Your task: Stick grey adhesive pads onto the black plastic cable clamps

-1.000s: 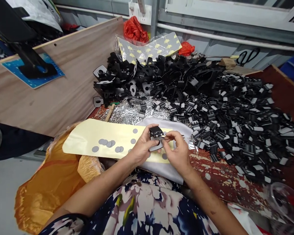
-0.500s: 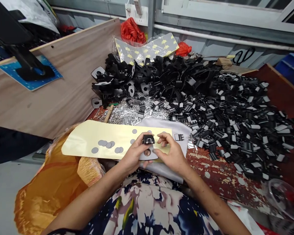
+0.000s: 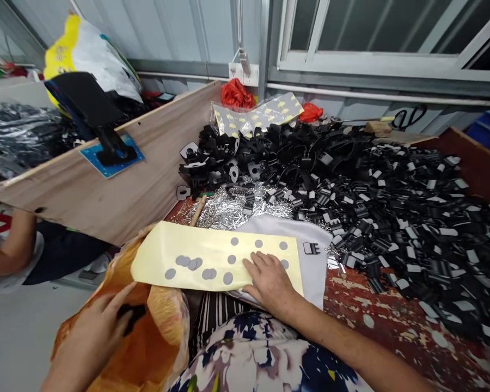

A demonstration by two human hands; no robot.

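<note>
My left hand [image 3: 92, 335] reaches down to the lower left over an orange bag [image 3: 163, 326]. A black plastic part [image 3: 129, 314] sits at its fingertips, blurred. My right hand [image 3: 269, 280] lies flat, fingers apart, on a pale yellow backing sheet [image 3: 167, 250] that carries several grey round stickers [image 3: 206, 274]. The sheet rests on a white cloth [image 3: 314, 277] across my lap and the table's edge. A small black clip piece [image 3: 311, 248] lies on the cloth just right of the sheet.
A big heap of black plastic parts [image 3: 392, 207] covers the red table, with silver pins [image 3: 228, 209] in front. A wooden board [image 3: 126, 190] walls the left side. Another person's arm [image 3: 12, 250] shows far left. Scissors [image 3: 408, 115] lie at the back.
Both hands held a black part over the sheet. My left hand has carried it down left to the orange bag; my right hand has dropped flat onto the sheet. The view has tilted up.
</note>
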